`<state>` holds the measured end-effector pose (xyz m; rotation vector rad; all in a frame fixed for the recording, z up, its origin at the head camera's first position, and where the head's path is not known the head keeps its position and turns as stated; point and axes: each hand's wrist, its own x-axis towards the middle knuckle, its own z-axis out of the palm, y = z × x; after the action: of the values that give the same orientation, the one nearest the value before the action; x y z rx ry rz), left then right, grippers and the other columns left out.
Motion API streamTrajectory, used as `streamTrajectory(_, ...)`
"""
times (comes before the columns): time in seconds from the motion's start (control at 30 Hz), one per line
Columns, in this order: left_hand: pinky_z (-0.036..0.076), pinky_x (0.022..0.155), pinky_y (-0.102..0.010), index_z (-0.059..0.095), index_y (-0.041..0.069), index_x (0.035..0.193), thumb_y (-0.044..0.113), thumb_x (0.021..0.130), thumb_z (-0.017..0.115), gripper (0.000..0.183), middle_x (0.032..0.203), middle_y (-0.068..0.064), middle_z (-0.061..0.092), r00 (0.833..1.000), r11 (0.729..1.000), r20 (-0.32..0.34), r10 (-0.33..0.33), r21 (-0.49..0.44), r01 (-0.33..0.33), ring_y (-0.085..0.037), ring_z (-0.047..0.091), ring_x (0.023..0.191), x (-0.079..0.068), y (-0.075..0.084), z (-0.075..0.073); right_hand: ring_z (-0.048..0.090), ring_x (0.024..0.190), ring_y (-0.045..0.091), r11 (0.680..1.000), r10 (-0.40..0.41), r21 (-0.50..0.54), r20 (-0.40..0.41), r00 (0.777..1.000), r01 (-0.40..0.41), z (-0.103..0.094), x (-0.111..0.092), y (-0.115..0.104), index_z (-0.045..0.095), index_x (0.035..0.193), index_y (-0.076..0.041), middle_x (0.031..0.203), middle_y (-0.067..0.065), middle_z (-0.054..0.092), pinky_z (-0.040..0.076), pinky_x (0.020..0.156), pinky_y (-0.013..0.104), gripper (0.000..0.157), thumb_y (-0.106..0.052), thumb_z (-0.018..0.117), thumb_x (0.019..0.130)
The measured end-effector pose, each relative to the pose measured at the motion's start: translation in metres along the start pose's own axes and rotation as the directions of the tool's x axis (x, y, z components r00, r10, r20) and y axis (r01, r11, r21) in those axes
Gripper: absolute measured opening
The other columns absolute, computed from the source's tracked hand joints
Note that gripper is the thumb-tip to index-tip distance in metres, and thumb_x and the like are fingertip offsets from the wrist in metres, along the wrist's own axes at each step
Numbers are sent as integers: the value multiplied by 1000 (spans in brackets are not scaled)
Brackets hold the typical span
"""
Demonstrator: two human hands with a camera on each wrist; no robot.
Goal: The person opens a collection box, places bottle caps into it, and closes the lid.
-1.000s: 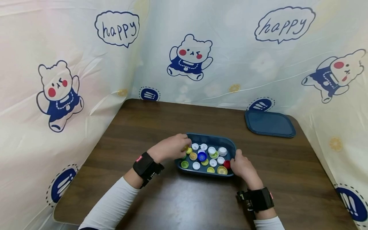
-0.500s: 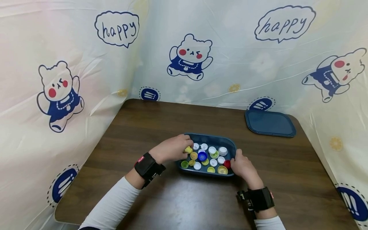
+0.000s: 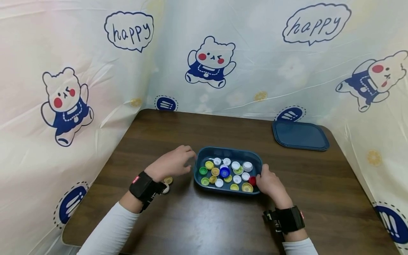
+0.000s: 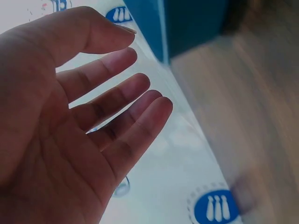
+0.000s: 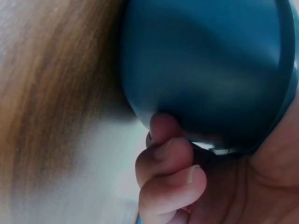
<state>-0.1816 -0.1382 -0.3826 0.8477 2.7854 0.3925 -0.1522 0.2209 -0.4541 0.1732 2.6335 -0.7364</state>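
Observation:
A dark blue rectangular box (image 3: pixel 227 150) with rounded corners holds several plastic bottle caps, mostly white and yellow. Among them are a blue cap (image 3: pixel 225 172), a green cap (image 3: pixel 203 170) and a red cap (image 3: pixel 252 181). My left hand (image 3: pixel 172 163) hovers just left of the box, palm bare and fingers loosely bent in the left wrist view. My right hand (image 3: pixel 270 182) grips the box's right end, and its curled fingers (image 5: pixel 173 184) lie against the outer wall in the right wrist view. That hand's thumb is hidden in the right wrist view.
On the table beside my left wrist lie a yellowish cap (image 3: pixel 168 180) and a white cap (image 3: pixel 166 188), partly covered. A flat blue lid (image 3: pixel 300 135) rests at the back right corner of the brown table (image 3: pixel 204 219). A printed curtain (image 3: pixel 255 63) surrounds the table's back and sides.
My left hand has left the box's left end and moved left, uncovering the green cap there and the caps on the table. My right hand keeps its grip.

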Motion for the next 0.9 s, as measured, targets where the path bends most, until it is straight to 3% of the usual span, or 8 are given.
streamTrajectory(0.23,54,95,-43,65,9,127,18,94,71,35,128,-11,60,997,996,-16,-79,-41,78,-23,54,112,-24,-30,1,57,82,32,1000,-1,-1,2,1000,1,-3,1,1,25,142,8,114,31,57,47,71,43,49,-20,41,105)
streamTrajectory(0.4,52,96,-45,63,6,131,17,93,70,39,129,-13,58,992,990,24,-121,-76,122,-26,54,114,-36,-40,14,56,85,34,1000,8,0,3,1000,-8,-5,1,0,25,141,9,117,33,55,47,72,44,49,-20,41,105)
streamTrajectory(0.6,52,90,-44,62,3,130,14,93,68,39,124,-13,58,988,989,84,-130,-54,135,-28,57,113,-43,-48,35,56,82,33,1000,2,2,9,1000,-2,-3,1,1,25,141,9,114,32,56,46,70,43,49,-20,41,105)
streamTrajectory(0.9,51,82,-39,66,7,121,15,91,71,31,111,-6,59,983,986,84,-161,-37,165,-21,56,99,-44,-53,52,56,82,32,1000,5,11,17,1000,-5,0,0,1,24,142,8,114,30,55,46,69,41,50,-20,42,105)
